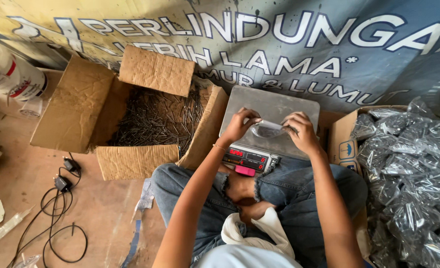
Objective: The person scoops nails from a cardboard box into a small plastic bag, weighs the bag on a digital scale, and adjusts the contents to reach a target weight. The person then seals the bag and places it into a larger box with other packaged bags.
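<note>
Small clear bag (268, 130) pinched between left hand (239, 125) and right hand (301, 130), above scale (272, 106). Fingers closed on bag's ends. Contents probably nails; blurred.

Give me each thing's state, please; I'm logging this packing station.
Cardboard box: flaps open, holding loose nails.
Small clear bag: held over the scale by the left hand and right hand.
Scale: switched on, red display lit.
Right carton: open, piled with filled bags.

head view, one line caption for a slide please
Both hands hold a small clear plastic bag of nails over a grey digital scale.
</note>
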